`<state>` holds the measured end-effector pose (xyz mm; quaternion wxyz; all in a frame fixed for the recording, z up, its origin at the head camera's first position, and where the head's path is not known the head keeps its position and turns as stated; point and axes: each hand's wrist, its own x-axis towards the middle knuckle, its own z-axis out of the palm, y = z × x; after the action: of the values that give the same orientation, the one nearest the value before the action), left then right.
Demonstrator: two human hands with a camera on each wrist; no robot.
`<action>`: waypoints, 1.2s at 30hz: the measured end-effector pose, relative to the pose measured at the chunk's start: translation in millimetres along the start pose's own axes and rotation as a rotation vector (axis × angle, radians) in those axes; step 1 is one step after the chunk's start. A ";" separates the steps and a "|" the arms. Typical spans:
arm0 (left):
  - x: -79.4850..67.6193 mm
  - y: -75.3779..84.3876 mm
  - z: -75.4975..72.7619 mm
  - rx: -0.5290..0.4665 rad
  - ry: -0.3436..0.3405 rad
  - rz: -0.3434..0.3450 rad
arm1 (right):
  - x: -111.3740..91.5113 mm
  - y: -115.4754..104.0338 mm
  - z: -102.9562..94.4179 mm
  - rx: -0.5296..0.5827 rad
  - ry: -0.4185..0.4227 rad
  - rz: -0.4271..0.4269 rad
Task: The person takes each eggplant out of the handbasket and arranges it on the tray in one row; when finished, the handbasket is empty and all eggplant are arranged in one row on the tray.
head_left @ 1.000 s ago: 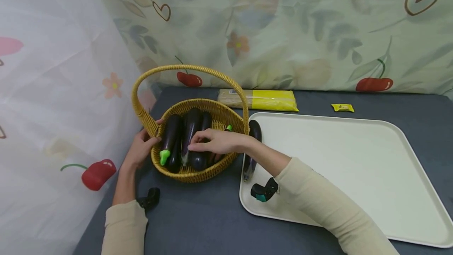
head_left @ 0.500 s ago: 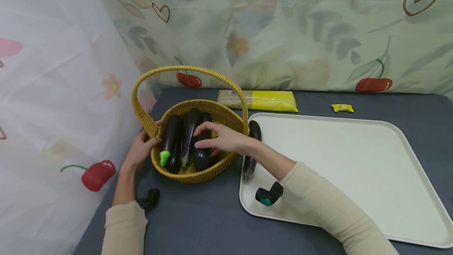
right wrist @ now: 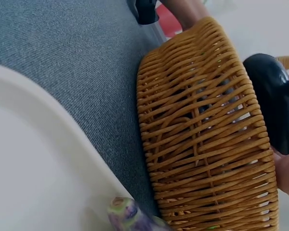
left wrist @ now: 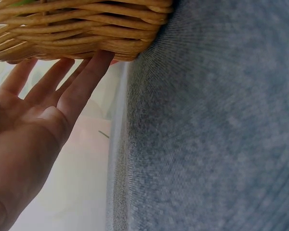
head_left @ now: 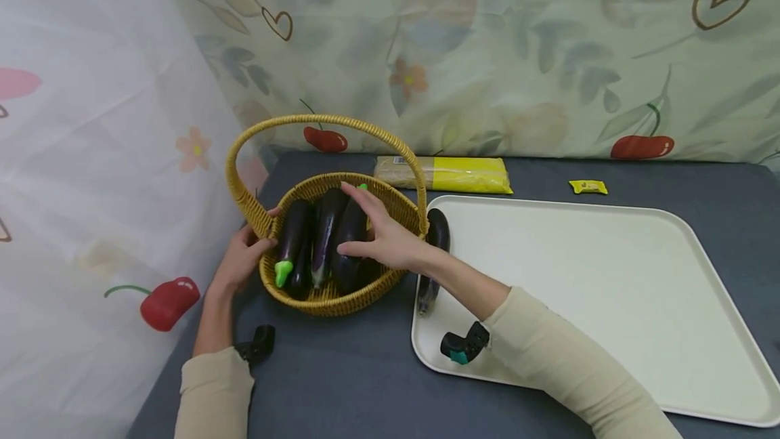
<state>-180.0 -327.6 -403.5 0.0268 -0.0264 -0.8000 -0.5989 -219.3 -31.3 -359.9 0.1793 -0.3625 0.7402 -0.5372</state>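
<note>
Several dark purple eggplants lie side by side in a wicker basket with a tall arched handle. My left hand holds the basket's left side at the foot of the handle, thumb at the rim; in the left wrist view its fingers reach up against the weave. Over the basket's right half is my right hand, thumb and forefinger spread and extended across the rightmost eggplant. In the right wrist view that eggplant shows above the rim, with the thumb close against it.
A large white tray stands right of the basket, with one eggplant along its left edge. Behind are a yellow-ended packet and a small yellow wrapped item. A printed curtain borders the dark table.
My right hand has spread its fingers and shifted slightly right. The right-hand eggplants have shifted in the basket, and a green stem now shows at the back. The left hand stays put.
</note>
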 end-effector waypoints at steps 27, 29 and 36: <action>0.9 -7.7 0.1 0.015 -0.009 0.042 | -21.7 -4.8 -7.0 0.728 -0.155 0.097; 0.9 -7.5 0.2 0.015 -0.011 0.040 | -26.6 -5.1 -8.0 0.736 -0.187 0.091; 0.3 -7.1 0.0 0.005 -0.020 0.039 | -50.4 -2.9 -13.5 0.754 -0.268 0.085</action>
<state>-180.9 -329.5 -410.3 0.0306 -0.0477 -0.8011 -0.5959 -193.2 14.0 -358.6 0.4166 -0.3074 0.4756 -0.7112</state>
